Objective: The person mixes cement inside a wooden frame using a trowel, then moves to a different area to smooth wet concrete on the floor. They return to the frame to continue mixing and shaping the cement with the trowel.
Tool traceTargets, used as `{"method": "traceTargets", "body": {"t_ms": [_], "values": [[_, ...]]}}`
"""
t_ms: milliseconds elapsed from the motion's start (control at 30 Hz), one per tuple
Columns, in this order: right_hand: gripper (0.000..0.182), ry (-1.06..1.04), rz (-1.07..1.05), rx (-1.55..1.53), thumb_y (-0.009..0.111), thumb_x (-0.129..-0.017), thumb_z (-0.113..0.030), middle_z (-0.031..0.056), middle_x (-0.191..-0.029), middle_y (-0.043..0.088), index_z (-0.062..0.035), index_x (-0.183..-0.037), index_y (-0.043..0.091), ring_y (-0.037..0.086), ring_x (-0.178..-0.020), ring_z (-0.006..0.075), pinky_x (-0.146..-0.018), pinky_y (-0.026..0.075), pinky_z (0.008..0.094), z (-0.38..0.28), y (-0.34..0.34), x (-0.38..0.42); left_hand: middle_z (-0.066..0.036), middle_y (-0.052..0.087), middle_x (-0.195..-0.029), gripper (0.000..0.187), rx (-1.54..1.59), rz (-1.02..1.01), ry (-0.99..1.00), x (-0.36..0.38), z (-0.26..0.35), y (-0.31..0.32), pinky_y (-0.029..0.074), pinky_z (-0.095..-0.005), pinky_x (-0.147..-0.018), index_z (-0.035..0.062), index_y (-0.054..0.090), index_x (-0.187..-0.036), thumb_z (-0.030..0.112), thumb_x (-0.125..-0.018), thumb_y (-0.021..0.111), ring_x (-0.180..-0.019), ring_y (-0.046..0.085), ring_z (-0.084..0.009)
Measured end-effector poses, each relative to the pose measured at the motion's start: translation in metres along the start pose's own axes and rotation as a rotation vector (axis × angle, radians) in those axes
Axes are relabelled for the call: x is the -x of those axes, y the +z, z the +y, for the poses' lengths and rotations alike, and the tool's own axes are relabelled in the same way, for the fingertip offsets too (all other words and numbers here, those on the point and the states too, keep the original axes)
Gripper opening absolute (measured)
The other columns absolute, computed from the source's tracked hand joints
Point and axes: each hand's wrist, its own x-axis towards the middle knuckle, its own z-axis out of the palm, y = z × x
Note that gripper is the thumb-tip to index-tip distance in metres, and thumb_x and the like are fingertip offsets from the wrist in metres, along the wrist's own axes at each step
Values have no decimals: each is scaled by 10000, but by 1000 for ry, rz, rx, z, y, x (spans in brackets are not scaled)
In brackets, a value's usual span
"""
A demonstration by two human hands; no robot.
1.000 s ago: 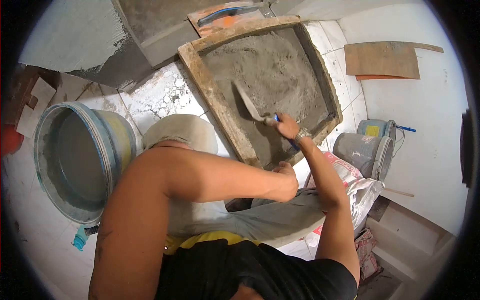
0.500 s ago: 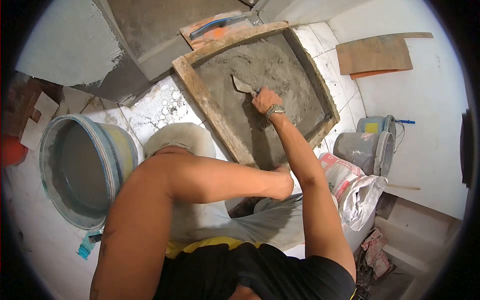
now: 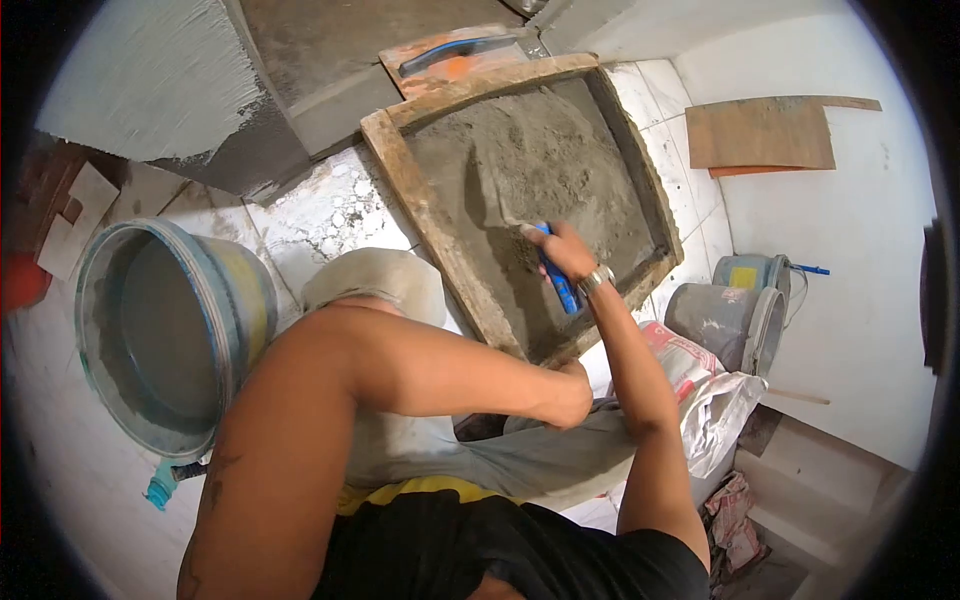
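Note:
My right hand [image 3: 565, 255] is wrapped round the blue handle of a trowel [image 3: 560, 284]. The trowel's blade, seen nearly edge-on, is down in the wet grey mortar [image 3: 545, 150]. The mortar lies heaped in a shallow wooden-sided mixing box [image 3: 437, 225], with a flatter patch along its left side. At the near edge of the box, my left hand [image 3: 570, 393] is closed with its fingers curled at the wooden rim; most of the fingers are hidden behind the hand.
A large bucket [image 3: 235, 290] of greyish liquid stands at left. An orange float with a blue handle [image 3: 455, 58] lies beyond the box. At right are a grey bucket [image 3: 705, 318], a smaller bucket [image 3: 745, 272], an open cement bag [image 3: 715, 405] and a brown board [image 3: 760, 138].
My right hand has drawn the trowel back toward me and turned it, so the blue handle now shows. My left hand remains at the box's near edge. The view has shifted slightly.

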Motion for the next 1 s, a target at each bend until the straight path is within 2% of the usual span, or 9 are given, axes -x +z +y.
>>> {"method": "traceTargets", "body": {"t_ms": [133, 200, 267, 367, 500, 600, 667, 867, 1000], "values": [[381, -20, -177, 141, 601, -895, -349, 41, -573, 527, 19, -807, 556, 525, -434, 136, -371, 428, 309, -37, 18, -35, -95, 660, -1165, 326, -36, 2, 5, -11, -9, 2, 441, -559, -868, 117, 692, -1133, 263, -842, 665, -1077, 602, -315], [432, -124, -363, 297, 594, -905, -399, 38, -613, 533, 30, -959, 577, 527, -452, 118, -383, 426, 278, -50, 20, -64, -91, 653, -1183, 328, -101, -38, 23, -6, -14, -2, 444, -562, -863, 118, 682, -1149, 264, -859, 645, -1083, 599, -315], [419, -140, -274, 422, 594, -880, -387, 57, -628, 565, 24, -961, 599, 537, -453, 151, -415, 430, 319, -58, 20, -84, -89, 650, -1193, 336, -106, 0, 12, -10, -15, 4, 444, -561, -867, 114, 678, -1156, 265, -858, 647, -1090, 597, -314], [369, -432, -46, 708, 593, -848, -365, 82, -667, 615, -1, -903, 614, 571, -486, 208, -461, 434, 373, -27, 5, -132, -89, 644, -1209, 355, -98, 44, 7, -2, -17, 5, 441, -559, -877, 105, 671, -1167, 269, -852, 654, -1106, 591, -315], [400, -218, -66, 576, 575, -880, -395, 80, -656, 594, 5, -902, 590, 564, -476, 203, -446, 438, 359, -13, -7, -102, -100, 645, -1205, 362, -52, 4, 47, 13, -20, -8, 440, -551, -895, 91, 672, -1163, 264, -845, 665, -1118, 588, -323], [422, -26, -43, 224, 565, -910, -419, 64, -638, 565, 4, -911, 562, 540, -447, 180, -422, 436, 331, 2, -8, -67, -92, 652, -1194, 348, -68, 3, -5, 10, -14, -3, 435, -556, -908, 100, 687, -1141, 254, -829, 682, -1105, 595, -330], [423, 68, -204, -185, 566, -926, -413, 50, -633, 545, 9, -944, 543, 525, -439, 145, -403, 428, 295, 8, -13, -48, -89, 654, -1192, 338, -75, -5, 0, 13, -13, -3, 435, -559, -909, 105, 693, -1131, 247, -824, 687, -1095, 600, -334], [392, -21, -172, 161, 587, -913, -396, 34, -608, 527, -10, -875, 533, 513, -434, 125, -355, 419, 304, -6, 5, -13, -73, 661, -1183, 316, -78, 7, 23, 4, -6, 2, 445, -562, -888, 136, 706, -1114, 250, -820, 687, -1069, 611, -330], [393, 18, -286, 138, 564, -932, -376, 49, -649, 540, 14, -902, 525, 517, -454, 132, -386, 432, 302, -18, 35, -49, -68, 662, -1175, 298, -66, -6, 42, 3, -8, -2, 455, -554, -853, 143, 710, -1107, 266, -839, 661, -1057, 618, -308]]}}
